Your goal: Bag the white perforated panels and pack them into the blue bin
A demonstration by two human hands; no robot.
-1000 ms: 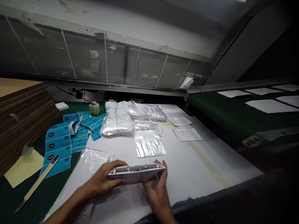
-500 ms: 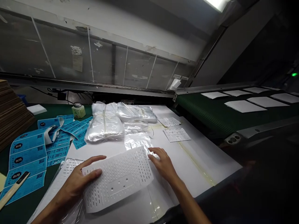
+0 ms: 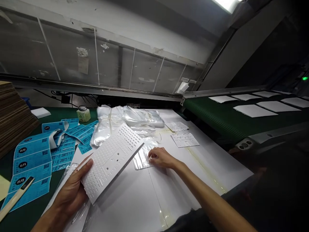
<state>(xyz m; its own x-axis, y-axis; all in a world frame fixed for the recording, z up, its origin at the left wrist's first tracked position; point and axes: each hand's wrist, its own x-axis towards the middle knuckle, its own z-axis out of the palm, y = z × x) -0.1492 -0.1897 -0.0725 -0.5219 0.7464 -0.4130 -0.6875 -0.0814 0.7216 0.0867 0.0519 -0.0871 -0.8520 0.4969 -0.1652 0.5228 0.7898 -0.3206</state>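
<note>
My left hand [image 3: 73, 185] is closed around the lower left edge of a white perforated sheet [image 3: 112, 161], thumb on its face. The sheet is held tilted above the table and bears rows of small slots and a few round holes in a framed middle area. My right hand [image 3: 162, 158] has its fingers curled together at the right edge of a clear plastic bag [image 3: 142, 158], which lies flat on the white table cover. Behind the sheet lie stacks of clear plastic bags [image 3: 142, 117], one tied with a band.
Blue label sheets [image 3: 31, 164], a cream-handled tool [image 3: 16, 198] and a small jar [image 3: 83, 113] are at the left, beside stacked cardboard [image 3: 14, 116]. Two printed cards [image 3: 185, 140] lie right of the bags. A green conveyor [image 3: 217, 117] carries several white sheets at the right.
My right hand has left the perforated sheet's right side and moved left onto the clear bag. My left hand has turned the sheet, its right end rising and shifting left.
</note>
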